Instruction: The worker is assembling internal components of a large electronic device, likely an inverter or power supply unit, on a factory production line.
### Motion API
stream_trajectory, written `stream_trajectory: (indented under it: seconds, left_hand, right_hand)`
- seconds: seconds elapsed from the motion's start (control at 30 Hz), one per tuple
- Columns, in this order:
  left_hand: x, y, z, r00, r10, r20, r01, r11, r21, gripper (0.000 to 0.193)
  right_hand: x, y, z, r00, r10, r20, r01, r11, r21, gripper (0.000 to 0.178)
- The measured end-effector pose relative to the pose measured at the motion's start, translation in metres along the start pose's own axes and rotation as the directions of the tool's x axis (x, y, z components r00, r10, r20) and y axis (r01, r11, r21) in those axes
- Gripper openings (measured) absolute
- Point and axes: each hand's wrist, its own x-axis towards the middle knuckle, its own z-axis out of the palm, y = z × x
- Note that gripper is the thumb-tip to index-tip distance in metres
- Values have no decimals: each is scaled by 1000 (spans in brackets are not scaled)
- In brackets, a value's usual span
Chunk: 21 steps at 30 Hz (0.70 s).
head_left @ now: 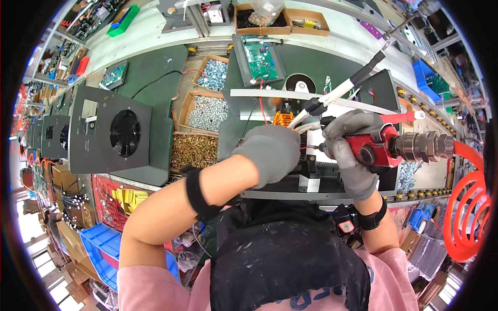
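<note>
My right hand [346, 158], in a grey glove, is wrapped round a red air-powered driver [365, 147]. Its tip points left into a dark metal chassis [275, 194] in front of me. My left hand [271, 154], also gloved, reaches into the same chassis just left of the tip; its fingers are hidden beneath the back of the hand. Beyond it sits an orange copper coil [284, 119]. Thick white cables [340, 92] with black sleeving rise from the chassis toward the upper right. A green circuit board [259, 58] stands at its far left.
Left of the chassis are boxes of silver screws [208, 113] and brass-coloured fasteners [194, 150]. A grey housing with a fan [125, 133] stands farther left. A red coiled hose [467, 217] hangs at the right. A blue crate [101, 249] lies at lower left.
</note>
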Motion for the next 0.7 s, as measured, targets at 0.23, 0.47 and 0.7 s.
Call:
stream_trajectory:
  seconds: [0.23, 0.47, 0.7]
  left_hand:
    - [-47, -22, 6, 988, -82, -130, -125, 73, -990, 29]
    - [-50, 6, 28, 984, -91, -153, -179, -487, -855, 41]
    - [-61, 23, 50, 940, -125, -319, -325, -620, -714, 43]
  right_hand:
    - [2, -41, -10, 997, 72, -12, -63, 935, 348, 34]
    - [10, -81, -13, 912, -401, -91, 388, 768, 509, 40]
    - [10, -91, -10, 917, -398, -25, 322, 701, 636, 42]
